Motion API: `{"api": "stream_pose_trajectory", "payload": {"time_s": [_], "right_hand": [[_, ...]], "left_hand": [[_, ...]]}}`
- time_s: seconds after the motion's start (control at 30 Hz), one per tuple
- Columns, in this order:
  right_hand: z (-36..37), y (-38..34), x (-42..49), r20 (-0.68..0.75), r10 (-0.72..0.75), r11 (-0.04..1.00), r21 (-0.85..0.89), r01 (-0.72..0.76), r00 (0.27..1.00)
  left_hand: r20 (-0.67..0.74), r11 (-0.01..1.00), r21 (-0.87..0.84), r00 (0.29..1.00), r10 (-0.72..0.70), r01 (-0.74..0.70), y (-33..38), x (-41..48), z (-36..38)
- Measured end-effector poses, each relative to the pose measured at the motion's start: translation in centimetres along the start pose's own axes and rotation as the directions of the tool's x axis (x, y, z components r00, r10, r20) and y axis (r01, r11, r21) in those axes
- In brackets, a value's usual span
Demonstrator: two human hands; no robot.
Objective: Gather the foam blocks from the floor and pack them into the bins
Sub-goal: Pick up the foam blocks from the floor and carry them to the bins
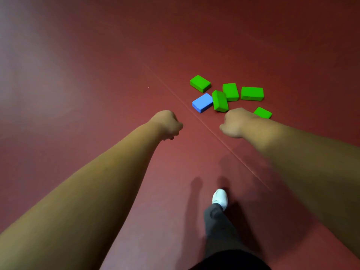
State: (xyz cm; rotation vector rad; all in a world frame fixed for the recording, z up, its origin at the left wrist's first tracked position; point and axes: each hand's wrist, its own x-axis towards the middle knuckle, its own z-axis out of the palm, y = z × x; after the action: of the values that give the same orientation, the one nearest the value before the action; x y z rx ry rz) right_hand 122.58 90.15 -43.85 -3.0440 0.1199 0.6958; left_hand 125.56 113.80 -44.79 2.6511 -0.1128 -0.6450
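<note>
Several green foam blocks lie scattered on the red floor ahead and to the right: one at the far left of the group, one in the middle, one at the right, and one standing on its edge. A blue foam block lies flat beside that one. Another green block is partly hidden behind my right wrist. My left hand hangs in the air with curled fingers and holds nothing. My right hand, fingers curled down, hovers just short of the blocks, also holding nothing. No bin is in view.
The red floor stretches wide to the left and beyond the blocks, crossed by a thin diagonal seam. My leg in dark trousers with a white shoe steps forward below the hands.
</note>
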Motion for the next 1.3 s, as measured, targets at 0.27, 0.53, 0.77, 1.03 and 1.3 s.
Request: {"api": "stream_pose_trajectory", "payload": {"time_s": [0.27, 0.53, 0.77, 1.03, 1.3], "right_hand": [[-6.2, 5.1, 20.2, 0.063, -0.027, 1.0, 0.009, 0.026, 0.998], [-14.1, 10.4, 34.1, 0.021, -0.033, 0.999, 0.018, 0.032, 0.999], [-13.9, 13.1, 46.6, 0.106, 0.032, 0.999, -0.006, -0.031, 0.994], [-14.8, 13.6, 66.4, 0.257, 0.166, 0.986, -0.045, -0.16, 0.952], [-10.9, 11.2, 84.0, 0.362, 0.133, 0.99, -0.006, -0.14, 0.923]], "left_hand": [[-0.016, 0.998, 0.031, 0.998, -0.059, 0.059, 6.4, 18.0, -4.8], [0.033, 0.995, -0.056, 0.996, -0.083, 0.084, 11.1, 31.9, -8.9], [0.191, 0.993, -0.106, 0.981, -0.027, 0.048, 13.0, 48.5, -8.7], [0.307, 0.996, -0.09, 0.952, 0.023, 0.005, 14.3, 70.3, -9.5], [0.339, 0.976, -0.007, 0.919, -0.203, 0.218, 6.7, 86.3, -6.0]]}}
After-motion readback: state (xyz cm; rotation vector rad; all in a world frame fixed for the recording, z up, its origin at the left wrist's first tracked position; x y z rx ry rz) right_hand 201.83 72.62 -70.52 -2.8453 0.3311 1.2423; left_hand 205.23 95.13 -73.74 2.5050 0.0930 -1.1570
